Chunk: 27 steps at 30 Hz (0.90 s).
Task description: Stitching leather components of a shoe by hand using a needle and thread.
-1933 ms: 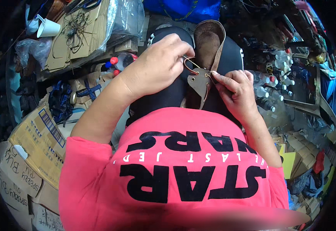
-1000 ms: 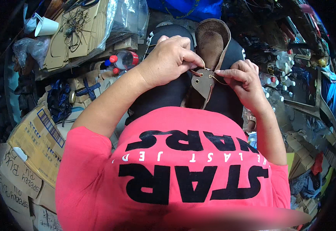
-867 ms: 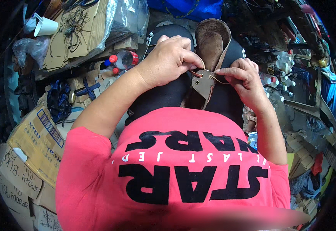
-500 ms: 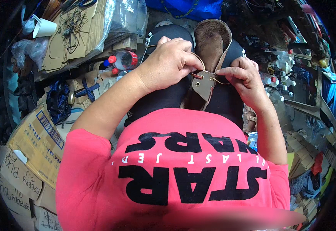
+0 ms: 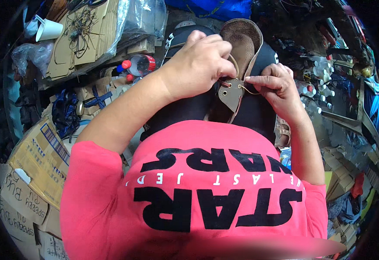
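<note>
A brown leather shoe (image 5: 232, 103) lies lengthwise across my lap, its heel end with the brown insole (image 5: 240, 54) pointing away from me. Its taupe flap has metal eyelets, and a thin leather lace (image 5: 235, 64) runs through some of them. My left hand (image 5: 209, 65) is closed in a pinch on the lace, just over the left of the eyelets. At the shoe's right side my right hand (image 5: 275, 86) has its thumb and forefinger together by the lace's other stretch, the forefinger tip touching the flap's edge. The other fingers are curled.
Flat cardboard sheets with a tangle of dark laces (image 5: 83, 30) lie at the far left, beside a white cup (image 5: 49, 30). Plastic bottles (image 5: 141, 65) stand left of my legs, and more bottles (image 5: 321, 69) lie at the right. Cardboard boxes (image 5: 42, 156) fill the near left.
My left hand has shifted right, over the shoe's left edge, and the lace now arches up from the eyelets to it. My right hand has barely moved.
</note>
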Available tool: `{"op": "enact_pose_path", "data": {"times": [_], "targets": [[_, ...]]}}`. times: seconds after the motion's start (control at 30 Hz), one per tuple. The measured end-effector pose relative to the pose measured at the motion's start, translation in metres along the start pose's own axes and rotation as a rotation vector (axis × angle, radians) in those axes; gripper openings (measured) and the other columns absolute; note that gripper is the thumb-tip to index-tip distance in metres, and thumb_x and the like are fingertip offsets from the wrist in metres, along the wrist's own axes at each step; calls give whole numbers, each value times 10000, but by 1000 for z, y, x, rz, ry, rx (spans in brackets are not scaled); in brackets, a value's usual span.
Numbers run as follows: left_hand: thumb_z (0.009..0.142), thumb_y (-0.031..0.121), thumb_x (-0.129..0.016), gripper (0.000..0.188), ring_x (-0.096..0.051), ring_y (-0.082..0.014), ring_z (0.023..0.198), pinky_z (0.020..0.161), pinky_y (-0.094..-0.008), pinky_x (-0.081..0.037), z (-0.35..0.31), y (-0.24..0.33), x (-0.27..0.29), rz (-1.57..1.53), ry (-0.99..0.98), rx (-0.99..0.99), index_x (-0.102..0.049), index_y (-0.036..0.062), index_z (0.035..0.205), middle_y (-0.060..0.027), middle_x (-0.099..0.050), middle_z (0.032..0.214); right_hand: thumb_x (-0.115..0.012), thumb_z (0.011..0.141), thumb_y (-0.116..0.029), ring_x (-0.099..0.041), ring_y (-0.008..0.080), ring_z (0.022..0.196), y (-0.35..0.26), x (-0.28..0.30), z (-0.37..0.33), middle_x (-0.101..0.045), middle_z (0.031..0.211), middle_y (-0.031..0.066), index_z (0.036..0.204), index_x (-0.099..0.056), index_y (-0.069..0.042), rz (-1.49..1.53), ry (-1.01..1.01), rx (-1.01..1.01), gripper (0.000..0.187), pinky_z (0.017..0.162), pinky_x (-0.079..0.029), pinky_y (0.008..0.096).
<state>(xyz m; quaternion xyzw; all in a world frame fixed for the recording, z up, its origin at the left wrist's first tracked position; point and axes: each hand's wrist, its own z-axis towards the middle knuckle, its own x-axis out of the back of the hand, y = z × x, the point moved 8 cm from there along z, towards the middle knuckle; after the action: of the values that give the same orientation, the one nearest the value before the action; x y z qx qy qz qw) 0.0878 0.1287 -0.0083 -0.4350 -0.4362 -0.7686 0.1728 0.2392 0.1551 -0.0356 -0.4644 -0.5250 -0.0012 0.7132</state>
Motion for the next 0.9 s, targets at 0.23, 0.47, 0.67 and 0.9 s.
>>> {"op": "enact_pose_path", "data": {"times": [0.23,0.47,0.67,0.9], "targets": [[695,92,-683,117,-533,-191,819,799,-348,-358,9,15,1,129,-49,-149,-686,172,780,3,-471,758,-655,704,5,-508,160,805,0,-1,2,-492,737,-32,968,-758,-237,-23,-35,8,372,861,-298,337],[731,46,-694,233,-527,-153,805,822,-335,-315,-13,-14,-7,-97,-33,109,-746,201,896,24,-513,756,-666,712,-10,-503,157,806,2,-1,-4,-498,742,-40,1000,-750,-245,-2,-15,-2,382,862,-301,342],[727,90,-724,162,-531,-151,796,859,-347,-292,-19,-11,-14,-105,9,157,-743,175,863,25,-524,712,-693,722,-47,-501,162,813,-1,-4,-7,-513,757,-42,1017,-744,-257,-9,41,17,367,859,-309,358],[713,93,-741,194,-578,-151,839,935,-374,-320,-43,1,-13,-83,184,278,-742,160,895,1,-558,749,-716,706,-54,-497,178,813,-11,-3,-20,-527,772,-19,1049,-728,-249,-101,138,18,394,847,-307,367]]}}
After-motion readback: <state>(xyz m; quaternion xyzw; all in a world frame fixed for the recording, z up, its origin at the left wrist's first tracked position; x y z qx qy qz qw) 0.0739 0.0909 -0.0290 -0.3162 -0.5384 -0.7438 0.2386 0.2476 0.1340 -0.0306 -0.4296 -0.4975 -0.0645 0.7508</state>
